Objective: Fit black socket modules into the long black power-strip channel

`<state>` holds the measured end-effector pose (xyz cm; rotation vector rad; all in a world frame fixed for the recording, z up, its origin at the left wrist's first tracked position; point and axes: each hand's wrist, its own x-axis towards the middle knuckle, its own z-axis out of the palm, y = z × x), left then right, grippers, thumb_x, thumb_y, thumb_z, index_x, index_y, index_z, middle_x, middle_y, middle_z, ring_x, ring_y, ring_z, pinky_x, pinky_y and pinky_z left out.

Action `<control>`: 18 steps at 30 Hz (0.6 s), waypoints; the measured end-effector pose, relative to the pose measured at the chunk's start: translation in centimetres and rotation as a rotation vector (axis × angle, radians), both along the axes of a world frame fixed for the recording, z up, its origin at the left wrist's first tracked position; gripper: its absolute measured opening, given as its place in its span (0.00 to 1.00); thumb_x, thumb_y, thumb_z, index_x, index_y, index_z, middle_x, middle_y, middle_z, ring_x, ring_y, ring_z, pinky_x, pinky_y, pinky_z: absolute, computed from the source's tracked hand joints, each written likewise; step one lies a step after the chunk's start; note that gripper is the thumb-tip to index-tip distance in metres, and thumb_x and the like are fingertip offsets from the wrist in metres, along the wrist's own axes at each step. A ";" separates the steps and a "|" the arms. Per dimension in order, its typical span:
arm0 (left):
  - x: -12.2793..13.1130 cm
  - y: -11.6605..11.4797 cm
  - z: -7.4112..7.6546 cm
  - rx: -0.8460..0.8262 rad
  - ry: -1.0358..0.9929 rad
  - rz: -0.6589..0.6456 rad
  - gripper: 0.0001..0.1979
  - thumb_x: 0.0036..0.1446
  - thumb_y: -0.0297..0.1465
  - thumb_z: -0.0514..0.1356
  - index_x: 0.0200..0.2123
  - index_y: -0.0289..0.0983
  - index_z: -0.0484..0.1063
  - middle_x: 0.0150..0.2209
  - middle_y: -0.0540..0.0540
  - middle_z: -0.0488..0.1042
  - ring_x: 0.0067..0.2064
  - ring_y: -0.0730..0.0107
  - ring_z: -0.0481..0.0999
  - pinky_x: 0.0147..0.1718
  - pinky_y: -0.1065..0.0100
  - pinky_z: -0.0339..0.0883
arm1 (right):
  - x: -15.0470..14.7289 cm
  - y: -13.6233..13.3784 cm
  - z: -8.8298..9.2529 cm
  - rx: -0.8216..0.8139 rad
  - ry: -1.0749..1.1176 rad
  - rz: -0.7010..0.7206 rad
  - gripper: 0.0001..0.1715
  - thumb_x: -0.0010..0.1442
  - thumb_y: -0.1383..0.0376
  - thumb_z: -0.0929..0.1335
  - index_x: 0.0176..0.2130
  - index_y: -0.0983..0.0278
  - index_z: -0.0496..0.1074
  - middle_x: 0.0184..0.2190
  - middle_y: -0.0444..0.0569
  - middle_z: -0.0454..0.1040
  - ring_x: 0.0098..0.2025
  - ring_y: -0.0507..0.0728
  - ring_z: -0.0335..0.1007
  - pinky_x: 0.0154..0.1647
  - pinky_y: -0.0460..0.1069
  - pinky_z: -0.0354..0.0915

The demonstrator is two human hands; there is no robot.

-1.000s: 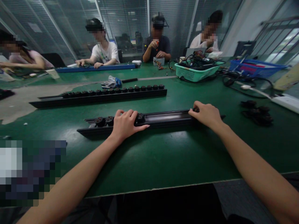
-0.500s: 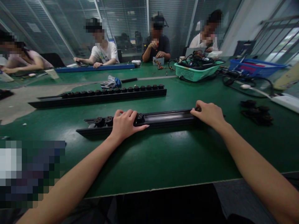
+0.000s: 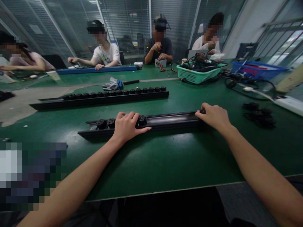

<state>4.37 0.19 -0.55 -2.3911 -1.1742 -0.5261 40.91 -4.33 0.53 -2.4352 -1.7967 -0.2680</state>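
Observation:
A black rail lies across the green table in front of me, with round black sockets seated in its left half. My left hand is closed over the rail and its sockets, thumb stretched along the near side. At the rail's right end my right hand pinches a small black socket, mostly hidden by the fingers. Farther back lies a second black rail holding a long row of sockets.
Loose black parts lie at the right. Behind are a green basket of cables, a blue basket, a white power strip, a glove and a blue bar. Several people sit across the table.
My right hand has shifted very slightly to the right at the rail's end. Across the table, the hand of the person in white has moved left. My left hand has stayed in place.

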 end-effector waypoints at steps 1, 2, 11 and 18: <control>0.0 0.0 0.0 -0.001 -0.003 -0.002 0.35 0.52 0.63 0.52 0.41 0.37 0.73 0.36 0.40 0.76 0.37 0.54 0.74 0.44 0.54 0.59 | 0.0 0.0 0.0 -0.003 0.005 -0.002 0.26 0.60 0.46 0.59 0.43 0.63 0.71 0.35 0.57 0.75 0.35 0.63 0.70 0.33 0.52 0.59; 0.0 0.0 0.0 -0.003 -0.007 -0.004 0.34 0.52 0.62 0.52 0.41 0.37 0.73 0.36 0.40 0.76 0.37 0.54 0.74 0.44 0.54 0.59 | 0.1 0.0 0.0 -0.006 0.010 -0.002 0.27 0.60 0.46 0.59 0.43 0.63 0.71 0.35 0.57 0.75 0.35 0.63 0.70 0.33 0.52 0.59; 0.0 -0.1 0.0 0.000 -0.003 -0.003 0.34 0.52 0.62 0.52 0.41 0.37 0.73 0.37 0.40 0.77 0.37 0.55 0.74 0.44 0.54 0.58 | 1.8 -0.1 0.1 -0.012 0.026 -0.033 0.28 0.59 0.46 0.60 0.42 0.63 0.72 0.36 0.57 0.75 0.36 0.63 0.70 0.31 0.52 0.58; -0.1 -0.1 0.0 -0.007 -0.011 -0.010 0.33 0.52 0.62 0.53 0.41 0.38 0.73 0.37 0.40 0.76 0.37 0.55 0.74 0.44 0.54 0.58 | 2.8 -0.1 0.1 -0.038 0.054 -0.055 0.29 0.58 0.44 0.60 0.43 0.63 0.72 0.37 0.57 0.75 0.37 0.63 0.70 0.32 0.53 0.59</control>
